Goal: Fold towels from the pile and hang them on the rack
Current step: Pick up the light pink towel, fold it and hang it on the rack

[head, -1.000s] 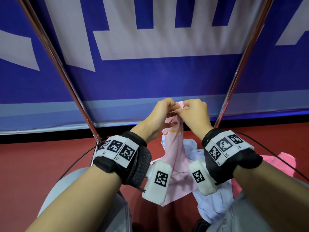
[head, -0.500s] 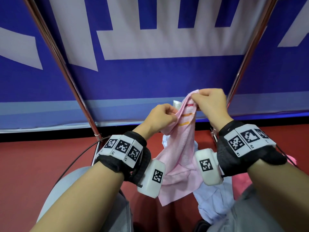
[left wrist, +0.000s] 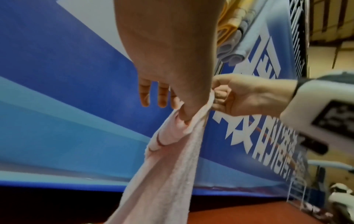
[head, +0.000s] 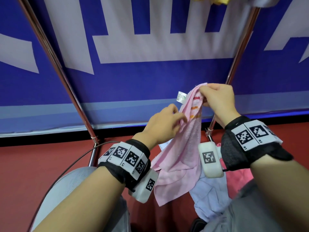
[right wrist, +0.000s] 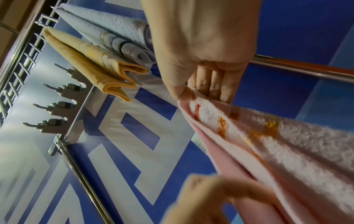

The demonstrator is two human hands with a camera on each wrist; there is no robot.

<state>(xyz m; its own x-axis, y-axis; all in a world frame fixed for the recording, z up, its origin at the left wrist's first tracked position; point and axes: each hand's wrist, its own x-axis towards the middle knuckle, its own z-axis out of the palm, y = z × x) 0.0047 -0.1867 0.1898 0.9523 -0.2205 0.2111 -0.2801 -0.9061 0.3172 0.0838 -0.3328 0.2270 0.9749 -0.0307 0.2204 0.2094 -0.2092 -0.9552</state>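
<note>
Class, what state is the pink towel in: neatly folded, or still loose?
Loose. The pink towel dangles bunched from the right hand pinching its top corner, while the left hand grips an edge lower down.

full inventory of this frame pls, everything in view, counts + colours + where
pink terry towel: 1, pink with orange and red stitching, white tag, hanging between both hands
light blue cloth: 1, pale blue, in the pile below the pink towel
bright pink cloth: 1, deeper pink, in the pile under the right wrist
folded yellow towel: 1, yellow, hung on the rack overhead
folded grey-white towel: 1, pale grey, hung beside the yellow one
metal rack poles: 2, chrome, slanting up left and right
banner: 1, blue with white lettering, behind the rack
floor: red
wrist camera units: 2, white, on black marker straps
left hand: pinches the towel's edge lower down
right hand: pinches the top corner
</note>
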